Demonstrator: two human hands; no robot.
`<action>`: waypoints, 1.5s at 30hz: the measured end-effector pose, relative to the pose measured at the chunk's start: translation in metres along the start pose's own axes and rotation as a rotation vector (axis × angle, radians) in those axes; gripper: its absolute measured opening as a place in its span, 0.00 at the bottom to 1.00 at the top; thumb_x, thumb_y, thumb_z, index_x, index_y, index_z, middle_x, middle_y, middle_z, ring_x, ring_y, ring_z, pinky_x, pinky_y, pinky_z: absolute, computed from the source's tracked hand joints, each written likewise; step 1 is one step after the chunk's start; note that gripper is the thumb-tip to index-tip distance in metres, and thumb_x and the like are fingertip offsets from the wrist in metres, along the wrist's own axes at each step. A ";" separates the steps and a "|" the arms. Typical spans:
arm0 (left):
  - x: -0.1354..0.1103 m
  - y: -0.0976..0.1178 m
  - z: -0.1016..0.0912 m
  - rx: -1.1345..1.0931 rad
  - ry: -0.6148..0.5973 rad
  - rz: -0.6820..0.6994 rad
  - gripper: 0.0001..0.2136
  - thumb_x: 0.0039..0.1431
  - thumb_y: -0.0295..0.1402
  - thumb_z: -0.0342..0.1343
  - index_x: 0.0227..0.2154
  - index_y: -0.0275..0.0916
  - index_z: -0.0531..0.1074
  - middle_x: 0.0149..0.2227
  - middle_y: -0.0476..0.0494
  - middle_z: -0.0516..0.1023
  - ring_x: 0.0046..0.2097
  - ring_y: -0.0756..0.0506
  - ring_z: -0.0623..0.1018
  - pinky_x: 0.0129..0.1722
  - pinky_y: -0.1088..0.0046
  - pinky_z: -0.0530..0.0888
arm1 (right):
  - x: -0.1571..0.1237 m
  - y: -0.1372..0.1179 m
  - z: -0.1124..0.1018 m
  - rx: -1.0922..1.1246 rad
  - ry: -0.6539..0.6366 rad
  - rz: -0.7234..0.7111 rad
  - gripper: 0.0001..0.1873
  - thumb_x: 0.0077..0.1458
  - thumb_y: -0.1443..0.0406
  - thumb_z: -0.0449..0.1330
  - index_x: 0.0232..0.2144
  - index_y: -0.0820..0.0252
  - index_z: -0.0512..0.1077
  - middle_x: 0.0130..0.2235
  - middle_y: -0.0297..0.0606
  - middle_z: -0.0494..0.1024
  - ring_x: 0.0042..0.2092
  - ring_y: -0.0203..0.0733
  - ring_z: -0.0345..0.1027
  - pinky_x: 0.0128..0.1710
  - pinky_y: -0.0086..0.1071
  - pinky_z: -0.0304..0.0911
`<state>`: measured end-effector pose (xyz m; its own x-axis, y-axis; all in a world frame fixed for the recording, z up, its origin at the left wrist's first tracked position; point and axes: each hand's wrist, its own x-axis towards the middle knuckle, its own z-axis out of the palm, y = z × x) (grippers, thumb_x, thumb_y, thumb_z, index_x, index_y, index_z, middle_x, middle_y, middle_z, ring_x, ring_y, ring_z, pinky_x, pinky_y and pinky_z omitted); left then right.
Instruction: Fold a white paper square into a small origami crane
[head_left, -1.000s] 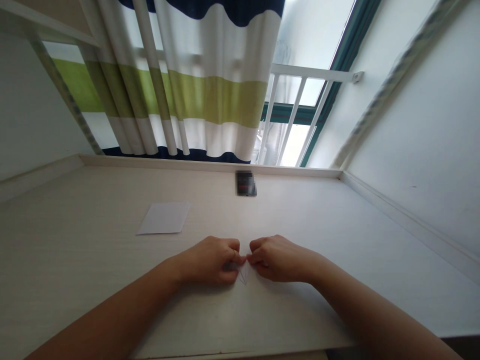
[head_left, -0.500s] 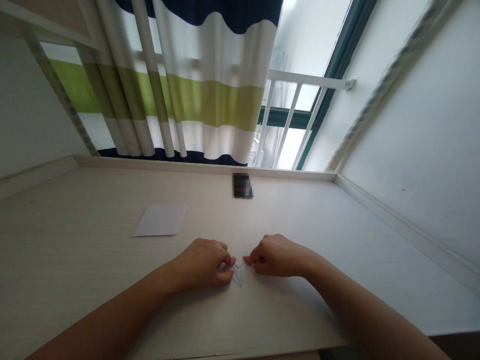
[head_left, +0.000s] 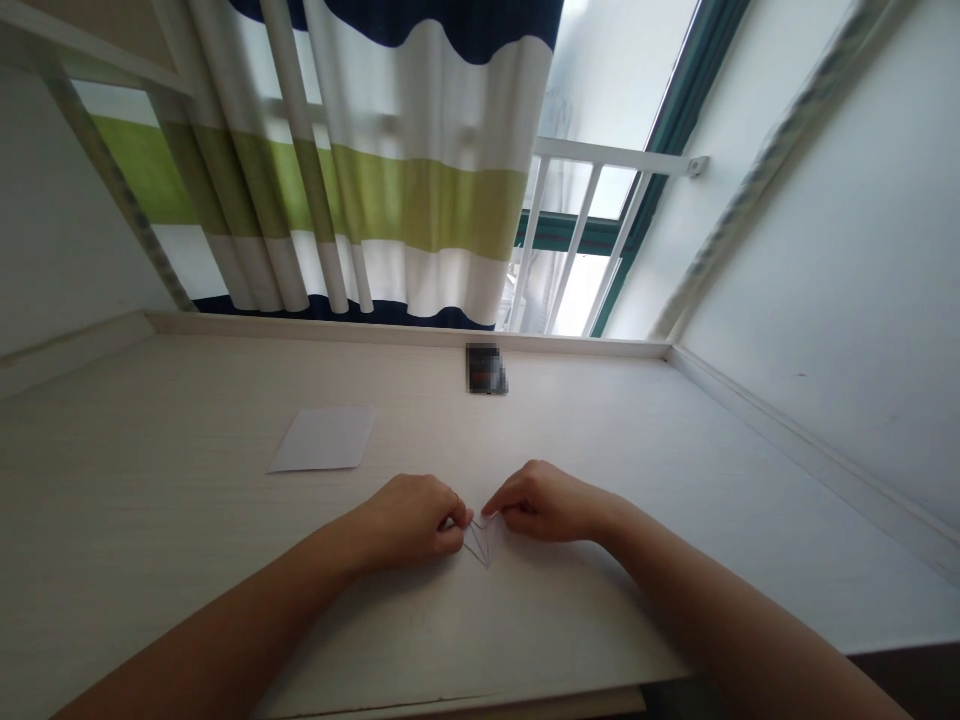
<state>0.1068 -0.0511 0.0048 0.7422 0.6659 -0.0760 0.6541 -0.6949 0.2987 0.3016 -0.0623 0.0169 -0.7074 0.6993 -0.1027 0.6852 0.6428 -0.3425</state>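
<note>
A small folded white paper piece (head_left: 480,542) lies on the pale wooden desk (head_left: 187,560), pointing toward me. My left hand (head_left: 409,522) has its fingers curled and pinches the paper's left upper corner. My right hand (head_left: 541,502) is closed too, pinching the paper's right upper corner. The two sets of fingertips nearly meet above the fold. Most of the paper is hidden under the fingers.
A flat white sheet (head_left: 324,439) lies on the desk farther back to the left. A small dark blurred object (head_left: 485,369) stands at the desk's back edge. Behind are a striped curtain (head_left: 390,170), a window with white bars (head_left: 570,250), and a wall (head_left: 847,250) on the right.
Both hands stay pinched on the folded paper; more of its pointed tip shows below the fingers now. The view has shifted slightly.
</note>
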 end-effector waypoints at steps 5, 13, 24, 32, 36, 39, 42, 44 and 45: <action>-0.002 0.000 0.002 0.022 0.005 0.032 0.11 0.47 0.31 0.46 0.27 0.44 0.74 0.25 0.47 0.77 0.27 0.47 0.73 0.24 0.74 0.59 | 0.001 -0.013 0.000 -0.147 -0.073 0.019 0.17 0.48 0.69 0.47 0.33 0.56 0.75 0.25 0.39 0.76 0.25 0.36 0.64 0.27 0.27 0.53; -0.002 0.001 0.001 0.042 0.019 0.009 0.12 0.49 0.33 0.44 0.28 0.45 0.75 0.24 0.47 0.76 0.26 0.46 0.73 0.22 0.75 0.57 | -0.002 -0.009 -0.010 -0.032 -0.131 0.215 0.20 0.45 0.69 0.48 0.39 0.51 0.73 0.29 0.37 0.77 0.25 0.35 0.63 0.28 0.28 0.55; -0.001 -0.002 0.004 -0.049 0.043 -0.013 0.12 0.50 0.37 0.46 0.27 0.44 0.75 0.23 0.48 0.76 0.24 0.48 0.71 0.23 0.74 0.57 | -0.008 0.006 -0.015 0.254 -0.251 0.354 0.20 0.44 0.71 0.48 0.37 0.60 0.74 0.12 0.29 0.65 0.17 0.29 0.56 0.21 0.23 0.54; 0.011 -0.007 0.014 -0.206 0.066 -0.011 0.12 0.49 0.43 0.50 0.26 0.39 0.71 0.26 0.50 0.73 0.27 0.50 0.69 0.26 0.77 0.61 | -0.005 0.002 -0.009 0.122 -0.091 0.165 0.16 0.43 0.70 0.53 0.36 0.60 0.74 0.23 0.33 0.73 0.22 0.31 0.60 0.25 0.25 0.55; 0.012 -0.007 0.014 -0.230 0.089 -0.005 0.12 0.49 0.41 0.51 0.33 0.39 0.68 0.31 0.49 0.70 0.31 0.50 0.69 0.31 0.76 0.63 | -0.003 -0.002 -0.006 0.031 -0.029 0.146 0.13 0.47 0.65 0.55 0.37 0.58 0.72 0.25 0.33 0.74 0.25 0.33 0.63 0.27 0.26 0.54; 0.014 -0.007 0.016 -0.260 0.105 -0.015 0.09 0.52 0.37 0.48 0.31 0.39 0.68 0.34 0.48 0.68 0.33 0.50 0.69 0.33 0.75 0.64 | 0.000 -0.002 -0.001 -0.012 0.017 0.157 0.11 0.49 0.63 0.54 0.36 0.58 0.71 0.27 0.34 0.75 0.27 0.35 0.64 0.28 0.27 0.54; 0.016 -0.006 0.019 -0.329 0.162 -0.088 0.08 0.52 0.35 0.47 0.28 0.38 0.67 0.32 0.48 0.68 0.32 0.50 0.69 0.32 0.74 0.64 | 0.001 -0.001 0.002 -0.011 0.095 0.179 0.10 0.51 0.64 0.53 0.34 0.59 0.71 0.28 0.36 0.74 0.28 0.35 0.63 0.28 0.28 0.54; 0.016 -0.004 0.020 -0.382 0.229 -0.161 0.08 0.53 0.36 0.46 0.27 0.37 0.66 0.29 0.48 0.68 0.30 0.50 0.68 0.30 0.74 0.64 | 0.002 0.000 0.003 0.037 0.175 0.193 0.10 0.52 0.64 0.52 0.33 0.61 0.71 0.30 0.38 0.73 0.29 0.35 0.63 0.29 0.28 0.55; 0.016 -0.003 0.020 -0.408 0.262 -0.188 0.09 0.53 0.36 0.45 0.27 0.37 0.66 0.28 0.49 0.68 0.29 0.50 0.68 0.29 0.74 0.64 | 0.002 0.001 0.004 0.081 0.215 0.197 0.11 0.52 0.63 0.51 0.33 0.61 0.71 0.31 0.38 0.72 0.29 0.34 0.63 0.29 0.27 0.56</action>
<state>0.1199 -0.0436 -0.0161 0.5217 0.8509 0.0612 0.6237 -0.4293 0.6533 0.3000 -0.0612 0.0126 -0.5030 0.8640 0.0228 0.7837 0.4671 -0.4095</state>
